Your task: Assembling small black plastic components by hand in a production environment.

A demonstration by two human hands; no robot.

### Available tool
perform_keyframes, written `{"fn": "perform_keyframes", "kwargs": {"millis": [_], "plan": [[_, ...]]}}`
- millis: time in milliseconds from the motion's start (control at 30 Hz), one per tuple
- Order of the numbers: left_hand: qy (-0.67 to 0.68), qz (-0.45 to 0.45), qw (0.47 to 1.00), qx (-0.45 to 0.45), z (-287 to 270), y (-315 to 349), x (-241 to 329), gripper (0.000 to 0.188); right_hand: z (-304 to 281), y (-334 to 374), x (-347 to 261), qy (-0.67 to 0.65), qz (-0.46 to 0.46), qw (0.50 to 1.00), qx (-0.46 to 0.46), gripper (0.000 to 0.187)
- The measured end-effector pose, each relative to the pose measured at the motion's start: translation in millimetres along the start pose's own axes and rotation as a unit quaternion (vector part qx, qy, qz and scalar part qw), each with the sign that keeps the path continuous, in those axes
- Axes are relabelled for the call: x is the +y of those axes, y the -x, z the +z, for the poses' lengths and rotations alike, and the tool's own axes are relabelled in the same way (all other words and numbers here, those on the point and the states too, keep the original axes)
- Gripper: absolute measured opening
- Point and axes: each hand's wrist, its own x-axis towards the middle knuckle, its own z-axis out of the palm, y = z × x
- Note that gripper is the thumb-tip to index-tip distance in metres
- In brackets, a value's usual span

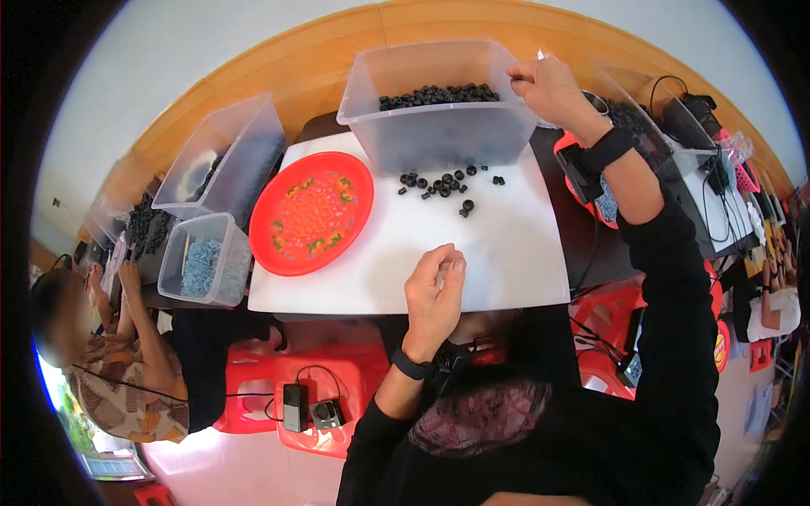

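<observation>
My left hand (436, 291) is above the near part of a white board (515, 261), its fingers curled together; whatever they may hold is hidden. Up at the right rim of a clear plastic bin (447, 139), my right hand (550, 91) is closed in a pinch. A small dark bit shows at its fingertips and a whitish tip sticks up beside them, both too small to name. Many small black round parts (439, 96) fill the bottom of the bin. Several loose black parts (447, 183) lie scattered on the board in front of it.
A red patterned plate (310, 213) lies left of the bin. Farther left stand a tub of blue-grey pieces (205, 261) and another clear bin (228, 160). A co-worker (126, 363) sits at left. Cables hang by red stools (325, 392). More bins (650, 118) stand at right.
</observation>
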Motion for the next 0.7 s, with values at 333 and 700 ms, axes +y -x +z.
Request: {"fn": "perform_keyframes", "kwargs": {"millis": [333,700], "plan": [[0.06,-0.066,0.996,-0.009,-12.4,-2.2,-5.2,0.025,24.6,52.6,-61.9,-0.137,-0.214,0.964,0.082,0.015],[0.121,-0.082,0.989,-0.032,-16.9,-2.1,-1.5,0.027,111.8,46.0,-45.9,-0.015,-0.159,0.935,-0.315,0.023]]}}
